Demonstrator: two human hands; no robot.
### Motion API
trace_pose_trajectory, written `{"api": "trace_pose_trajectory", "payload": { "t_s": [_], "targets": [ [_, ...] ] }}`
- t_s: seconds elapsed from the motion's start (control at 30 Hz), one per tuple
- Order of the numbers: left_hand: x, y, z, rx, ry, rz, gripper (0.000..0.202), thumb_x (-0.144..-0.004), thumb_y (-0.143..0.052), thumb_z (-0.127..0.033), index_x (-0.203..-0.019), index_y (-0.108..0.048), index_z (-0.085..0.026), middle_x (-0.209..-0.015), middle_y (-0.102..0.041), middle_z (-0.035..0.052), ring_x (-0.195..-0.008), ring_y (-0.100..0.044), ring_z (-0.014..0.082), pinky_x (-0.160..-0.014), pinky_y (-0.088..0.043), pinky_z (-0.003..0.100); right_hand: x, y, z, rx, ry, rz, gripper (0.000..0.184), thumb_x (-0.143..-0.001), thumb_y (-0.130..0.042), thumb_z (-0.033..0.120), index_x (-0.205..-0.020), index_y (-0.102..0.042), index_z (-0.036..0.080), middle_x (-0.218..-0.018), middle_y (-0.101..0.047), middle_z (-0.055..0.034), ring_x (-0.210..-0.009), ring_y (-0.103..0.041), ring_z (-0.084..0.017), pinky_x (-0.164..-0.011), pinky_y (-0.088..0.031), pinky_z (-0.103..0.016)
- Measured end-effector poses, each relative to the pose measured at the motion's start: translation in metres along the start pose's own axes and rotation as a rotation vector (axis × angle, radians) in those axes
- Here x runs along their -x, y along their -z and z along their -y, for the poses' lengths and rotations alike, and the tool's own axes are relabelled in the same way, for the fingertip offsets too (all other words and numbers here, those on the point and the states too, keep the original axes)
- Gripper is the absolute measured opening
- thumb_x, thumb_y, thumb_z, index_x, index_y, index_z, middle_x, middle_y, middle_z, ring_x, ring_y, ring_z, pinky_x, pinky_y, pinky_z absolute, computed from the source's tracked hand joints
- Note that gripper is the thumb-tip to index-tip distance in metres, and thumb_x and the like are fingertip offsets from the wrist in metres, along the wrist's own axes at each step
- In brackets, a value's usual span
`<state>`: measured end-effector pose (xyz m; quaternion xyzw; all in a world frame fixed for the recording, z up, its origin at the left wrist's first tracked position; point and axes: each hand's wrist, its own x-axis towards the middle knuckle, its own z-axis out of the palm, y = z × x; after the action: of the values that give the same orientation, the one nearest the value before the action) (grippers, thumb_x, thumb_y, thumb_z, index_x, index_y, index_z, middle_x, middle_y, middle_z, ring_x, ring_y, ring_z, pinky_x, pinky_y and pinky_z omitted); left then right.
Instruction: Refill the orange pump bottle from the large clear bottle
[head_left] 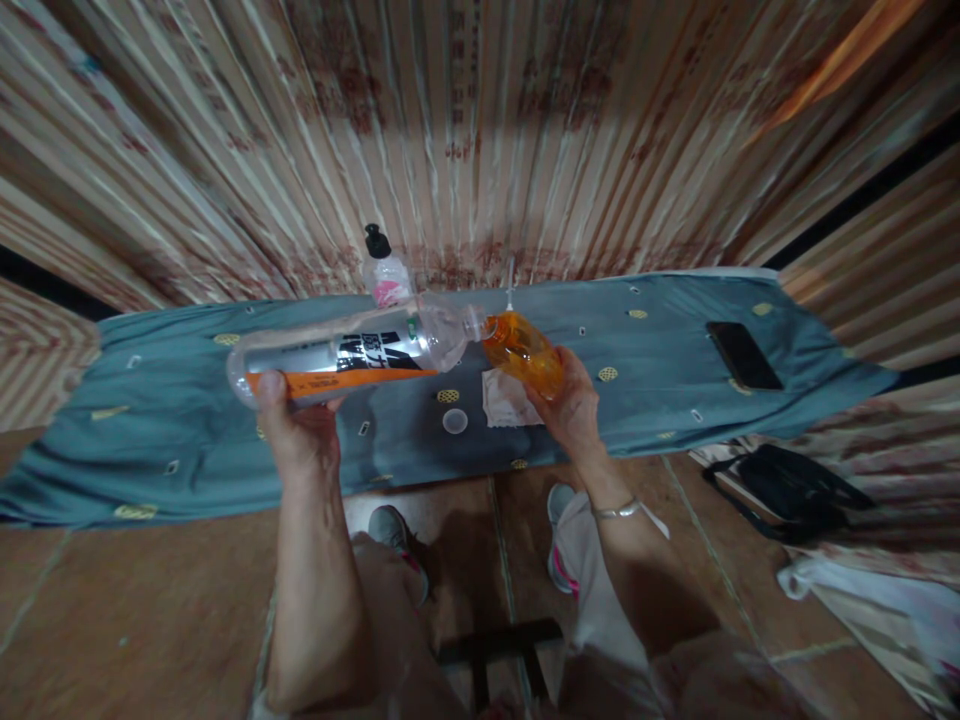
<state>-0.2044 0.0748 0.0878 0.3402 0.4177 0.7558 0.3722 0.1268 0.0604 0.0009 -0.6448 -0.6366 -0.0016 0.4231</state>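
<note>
My left hand grips the base end of a large clear plastic bottle with a black-and-orange label, held on its side above the table. Its open mouth meets the neck of a small orange bottle, which my right hand holds tilted. Both hands are closed round their bottles. On the blue-green cloth below lie a round white cap and a crumpled white tissue.
A clear bottle with a black pump top and pink label stands at the table's far edge by the striped curtain. A black phone lies at the right. A black bag sits on the tiled floor at the right.
</note>
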Motion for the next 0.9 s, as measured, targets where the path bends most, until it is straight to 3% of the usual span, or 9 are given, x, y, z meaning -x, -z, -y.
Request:
{"api": "trace_pose_trajectory", "payload": {
  "t_s": [0.33,0.6,0.9],
  "targets": [
    [0.0,-0.002,-0.003,-0.012,0.016,-0.006,0.041,-0.066,-0.079,-0.065,-0.086,-0.07,-0.03,-0.107,-0.077,0.004,-0.108,-0.072,0.0307,-0.065,-0.061,0.037,0.001,-0.004,-0.002,0.014,0.007,-0.013,0.07,-0.082,-0.07,0.038,-0.144,-0.047,0.015,-0.136,-0.066,-0.0187,-0.128,-0.064,-0.033,-0.11,-0.053,-0.055],
    [0.005,-0.014,-0.006,0.008,0.005,-0.103,0.063,-0.062,-0.077,-0.069,-0.101,-0.071,-0.02,-0.103,-0.075,0.0098,-0.099,-0.07,0.0289,-0.072,-0.059,0.035,0.0,-0.003,-0.001,0.022,0.01,-0.004,0.069,-0.084,-0.07,0.042,-0.144,-0.047,0.015,-0.134,-0.067,-0.0181,-0.125,-0.064,-0.032,-0.108,-0.055,-0.054],
    [0.004,-0.012,-0.006,0.019,0.001,-0.097,0.063,-0.061,-0.08,-0.068,-0.102,-0.072,-0.02,-0.106,-0.075,0.0103,-0.1,-0.07,0.0287,-0.073,-0.06,0.035,0.0,-0.002,-0.002,0.008,0.027,-0.02,0.069,-0.084,-0.07,0.041,-0.143,-0.048,0.013,-0.134,-0.067,-0.0196,-0.126,-0.065,-0.034,-0.109,-0.055,-0.056]
  ]
}}
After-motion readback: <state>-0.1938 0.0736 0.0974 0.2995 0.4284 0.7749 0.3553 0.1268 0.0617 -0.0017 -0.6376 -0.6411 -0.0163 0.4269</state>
